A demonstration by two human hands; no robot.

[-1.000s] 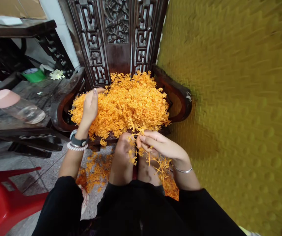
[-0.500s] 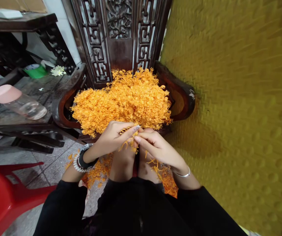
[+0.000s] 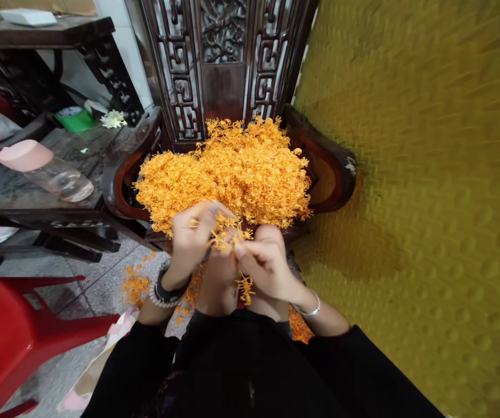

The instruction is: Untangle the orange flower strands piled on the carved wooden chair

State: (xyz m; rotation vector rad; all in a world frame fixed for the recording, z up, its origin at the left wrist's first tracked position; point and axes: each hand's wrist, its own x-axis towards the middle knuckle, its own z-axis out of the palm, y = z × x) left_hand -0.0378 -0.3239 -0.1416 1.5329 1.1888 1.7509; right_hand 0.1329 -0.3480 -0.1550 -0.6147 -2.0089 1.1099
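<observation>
A large heap of orange, curly, branching pieces (image 3: 250,174) fills the seat of a carved dark wooden chair (image 3: 223,87). In front of it, over my knees, my left hand (image 3: 195,229) is closed around some orange branching strands (image 3: 227,232); its fingers are smeared by motion. My right hand (image 3: 267,264) pinches the same strands between thumb and forefinger. Below the right fingers hangs a short orange sprig (image 3: 245,288). Whether the pieces are plastic or plant, I cannot tell.
At left, a dark wooden side table (image 3: 79,148) carries a pink-lidded clear bottle (image 3: 49,168), a green tape roll (image 3: 75,118) and small pale flowers (image 3: 114,119). A red plastic stool (image 3: 10,337) stands lower left. Orange scraps (image 3: 135,285) litter the floor. A yellow textured wall (image 3: 415,174) rises at right.
My left hand has lifted and turned, moving slightly left, apart from the right. More orange strands show between the hands, and a sprig now dangles under the right. The view has shifted a little left.
</observation>
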